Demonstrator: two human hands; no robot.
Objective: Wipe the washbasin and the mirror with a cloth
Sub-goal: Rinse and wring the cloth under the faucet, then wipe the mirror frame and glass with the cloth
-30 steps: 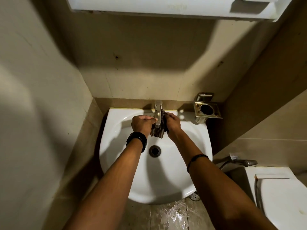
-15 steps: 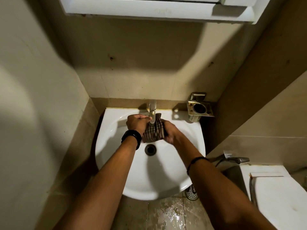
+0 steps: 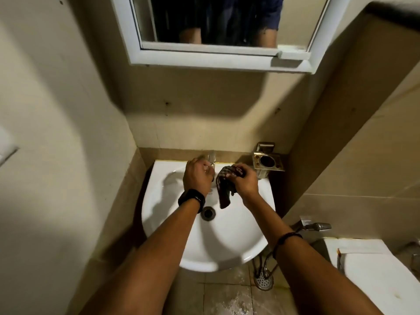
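A white washbasin (image 3: 229, 242) is fixed to the wall below me, with a metal tap (image 3: 211, 158) at its back edge and a drain (image 3: 208, 213) in the bowl. My left hand (image 3: 198, 177) is closed around the tap. My right hand (image 3: 244, 181) grips a dark checked cloth (image 3: 223, 189), which hangs down over the bowl just right of the tap. A white-framed mirror (image 3: 216, 21) hangs on the wall above and reflects a person's arms and dark shirt.
A metal soap holder (image 3: 267, 161) is mounted right of the tap. A white toilet cistern (image 3: 372, 273) stands at the lower right, with a spray tap (image 3: 314, 226) on the wall beside it. Tiled walls close in left and right. A floor drain (image 3: 263, 280) lies under the basin.
My left hand has let go of the cloth and moved onto the tap. The right hand now holds the cloth alone, farther right. My view has tilted up and the mirror has come into sight.
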